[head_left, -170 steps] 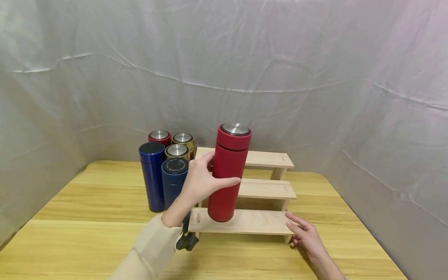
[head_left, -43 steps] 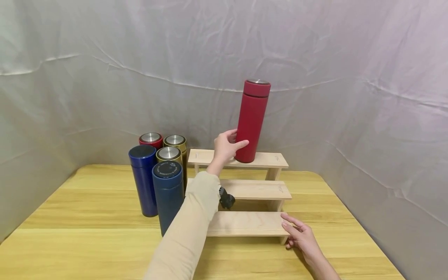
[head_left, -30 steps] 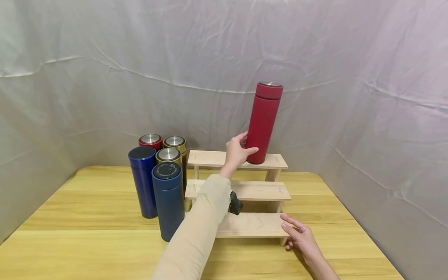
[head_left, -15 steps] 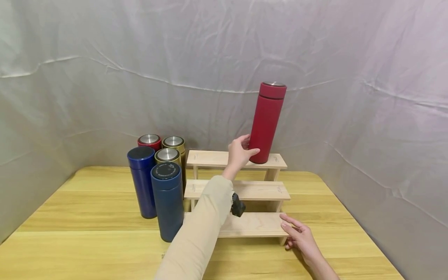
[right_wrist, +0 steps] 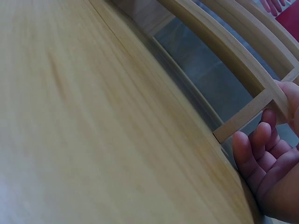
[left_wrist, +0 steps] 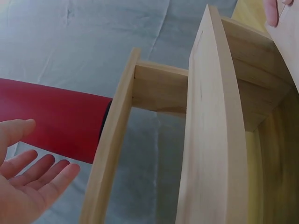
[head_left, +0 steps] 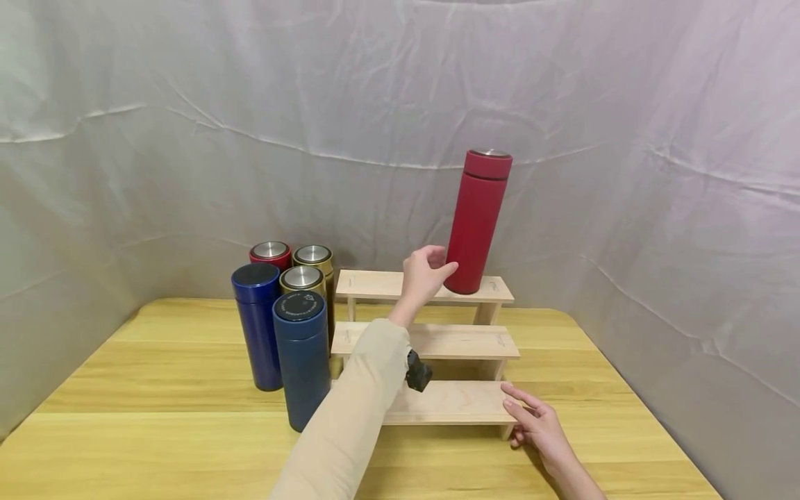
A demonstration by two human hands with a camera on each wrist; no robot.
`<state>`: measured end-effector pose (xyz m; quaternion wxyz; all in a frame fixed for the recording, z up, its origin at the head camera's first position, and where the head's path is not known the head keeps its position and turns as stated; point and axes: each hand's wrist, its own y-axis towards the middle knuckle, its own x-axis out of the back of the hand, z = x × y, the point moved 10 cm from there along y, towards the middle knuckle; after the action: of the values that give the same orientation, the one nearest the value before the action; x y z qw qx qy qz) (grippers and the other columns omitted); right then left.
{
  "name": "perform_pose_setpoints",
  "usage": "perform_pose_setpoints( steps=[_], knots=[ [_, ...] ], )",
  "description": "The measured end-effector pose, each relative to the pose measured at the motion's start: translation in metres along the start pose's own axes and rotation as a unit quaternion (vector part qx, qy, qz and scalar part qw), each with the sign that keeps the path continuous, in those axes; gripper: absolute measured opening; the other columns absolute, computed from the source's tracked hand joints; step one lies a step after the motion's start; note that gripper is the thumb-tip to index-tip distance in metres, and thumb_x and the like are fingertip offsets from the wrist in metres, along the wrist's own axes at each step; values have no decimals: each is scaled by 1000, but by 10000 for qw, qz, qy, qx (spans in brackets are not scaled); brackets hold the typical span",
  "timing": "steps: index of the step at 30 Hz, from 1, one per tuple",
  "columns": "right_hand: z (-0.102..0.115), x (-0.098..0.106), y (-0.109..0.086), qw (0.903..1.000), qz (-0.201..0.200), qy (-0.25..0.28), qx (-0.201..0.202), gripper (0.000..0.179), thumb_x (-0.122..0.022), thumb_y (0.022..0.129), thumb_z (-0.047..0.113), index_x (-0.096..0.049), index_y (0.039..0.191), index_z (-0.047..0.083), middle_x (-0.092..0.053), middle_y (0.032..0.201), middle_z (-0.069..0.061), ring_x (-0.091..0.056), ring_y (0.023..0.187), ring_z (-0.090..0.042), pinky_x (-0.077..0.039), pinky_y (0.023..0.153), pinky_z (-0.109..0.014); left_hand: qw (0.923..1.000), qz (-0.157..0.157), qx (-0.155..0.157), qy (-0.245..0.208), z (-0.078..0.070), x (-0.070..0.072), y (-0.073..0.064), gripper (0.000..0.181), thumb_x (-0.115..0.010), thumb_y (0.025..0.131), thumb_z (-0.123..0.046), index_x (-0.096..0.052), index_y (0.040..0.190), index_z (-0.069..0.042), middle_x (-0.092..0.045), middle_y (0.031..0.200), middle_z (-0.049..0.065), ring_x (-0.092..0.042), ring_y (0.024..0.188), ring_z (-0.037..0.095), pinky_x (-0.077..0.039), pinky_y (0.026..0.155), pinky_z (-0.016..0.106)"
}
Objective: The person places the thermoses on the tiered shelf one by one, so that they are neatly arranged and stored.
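Note:
A tall red thermos bottle point(head_left: 476, 222) with a silver-topped lid stands on the top tier at the right side of a three-step wooden display rack point(head_left: 465, 401). My left hand point(head_left: 425, 278) is beside its lower left side, thumb and fingers spread around air. In the left wrist view a gap shows between the fingers point(left_wrist: 51, 182) and the red bottle point(left_wrist: 56, 119), whose base meets the top board. My right hand point(head_left: 537, 425) grips the right end of the lowest board, thumb and index finger on top, the other fingers curled below by the leg point(right_wrist: 245, 114).
Left of the rack stand a bright blue bottle point(head_left: 259, 333), a dark blue bottle point(head_left: 302, 368), two gold bottles point(head_left: 303, 278) and another red bottle point(head_left: 271, 252). Grey cloth point(head_left: 400, 90) hangs behind the wooden table point(head_left: 156, 417). A black camera point(head_left: 418, 371) is strapped to the left wrist.
The red thermos went from above the lowest tier up onto the top tier, then rightward along it. My left hand has just loosened and drawn slightly left of it. My right hand stayed put.

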<state>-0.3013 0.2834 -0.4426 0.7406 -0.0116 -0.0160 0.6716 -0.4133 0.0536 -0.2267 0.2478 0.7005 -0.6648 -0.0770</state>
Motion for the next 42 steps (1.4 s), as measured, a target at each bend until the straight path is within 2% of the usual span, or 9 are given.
perform_pose_setpoints(
  steps=[4,8,12,17,23,28,34,39,42],
  knots=[
    [0,0,0,10000,1,-34,-5,40,-63,82,10,-54,120,0,-62,97,2,-42,41,-7,-45,42,-24,9999,44,-108,-21,-6,3,-5,30,-67,79,-14,-62,105,1,-64,97,11,-61,85,18,-47,74,23],
    [0,0,-1,10000,8,-69,-4,39,-62,82,10,-55,120,1,-62,94,-1,-42,41,-7,-45,42,-24,9998,164,-66,-135,-10,5,-15,27,-66,81,-13,-62,103,1,-64,96,11,-60,86,20,-48,74,24],
    [0,1,-1,10000,-6,-56,-22,35,-63,82,12,-60,116,8,-62,96,2,-42,41,-7,-45,42,-24,9992,252,-78,-285,-12,7,-23,24,-66,81,-12,-63,100,2,-65,92,10,-61,82,19,-49,70,23],
    [-1,2,-1,10000,-33,-46,-13,31,-64,81,12,-63,112,14,-62,98,7,-42,41,-7,-46,42,-24,9986,252,-255,-384,-14,11,-29,20,-67,79,-10,-64,94,4,-66,85,10,-62,73,18,-49,60,21],
    [0,1,0,10000,60,-30,51,33,-64,81,11,-62,114,11,-60,101,9,-42,41,-7,-45,42,-24,9984,264,-359,-354,-13,18,-37,18,-67,79,-10,-66,91,3,-66,82,9,-59,69,16,-47,60,22],
    [0,0,1,9999,100,-6,76,29,-64,81,12,-65,109,17,-60,101,13,-42,42,-7,-45,42,-24,9981,166,-502,-326,-15,29,-42,14,-67,78,-10,-67,88,0,-66,80,8,-59,65,15,-47,56,22],
    [0,0,1,10000,70,-52,46,32,-63,82,12,-62,114,12,-60,102,17,-42,42,-7,-46,42,-24,9979,115,-566,-298,-15,41,-50,16,-67,79,-12,-67,89,0,-66,80,7,-59,68,15,-48,60,23],
    [-2,2,2,10000,10,-92,-32,28,-63,82,14,-65,110,18,-60,102,17,-42,42,-7,-46,43,-24,9975,132,-615,-322,-13,45,-57,14,-67,79,-10,-67,88,0,-66,80,8,-58,69,15,-47,63,23],
    [-2,1,1,9999,41,-98,-20,28,-63,82,14,-64,111,16,-60,102,17,-42,42,-7,-46,43,-24,9969,164,-671,-387,-14,47,-62,13,-66,79,-8,-66,88,2,-66,80,9,-58,70,16,-47,65,25]
  ],
)
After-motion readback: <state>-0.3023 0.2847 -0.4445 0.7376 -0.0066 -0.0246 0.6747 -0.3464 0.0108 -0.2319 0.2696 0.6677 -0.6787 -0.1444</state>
